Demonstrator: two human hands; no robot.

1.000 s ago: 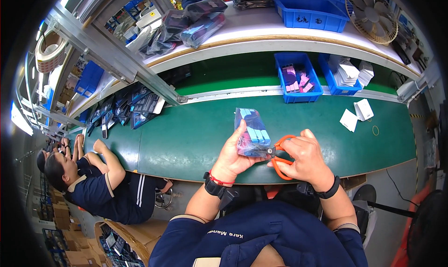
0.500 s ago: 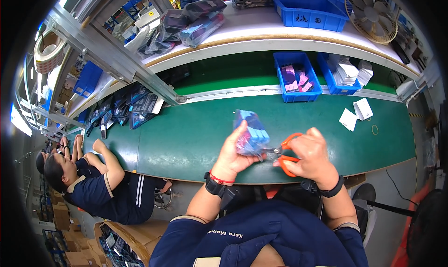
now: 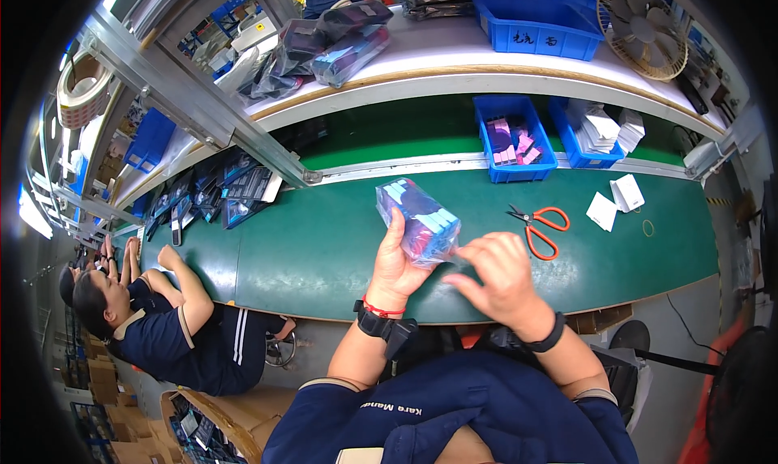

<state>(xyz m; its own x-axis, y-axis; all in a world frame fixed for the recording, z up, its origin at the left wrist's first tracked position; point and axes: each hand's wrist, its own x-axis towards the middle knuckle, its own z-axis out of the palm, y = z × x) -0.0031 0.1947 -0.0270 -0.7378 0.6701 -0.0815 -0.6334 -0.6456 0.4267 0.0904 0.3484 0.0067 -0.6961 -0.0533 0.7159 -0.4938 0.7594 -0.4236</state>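
The wrapped pack of small boxes is held above the green table, just short of 12 o'clock from the person's body. The left hand is clamped on it from 7 o'clock, thumb lying along its face. The right hand, at the pack's 4 o'clock, has thumb and fingers parted beside its lower corner; whether a fingertip touches the film, I cannot tell. Scissors lie on the table towards 3 o'clock. The pack is probably light and fairly stiff, its clear film loose and slippery, its box edges easily dented: best gripped gently by the flat sides, with slack film pinched at 4 o'clock
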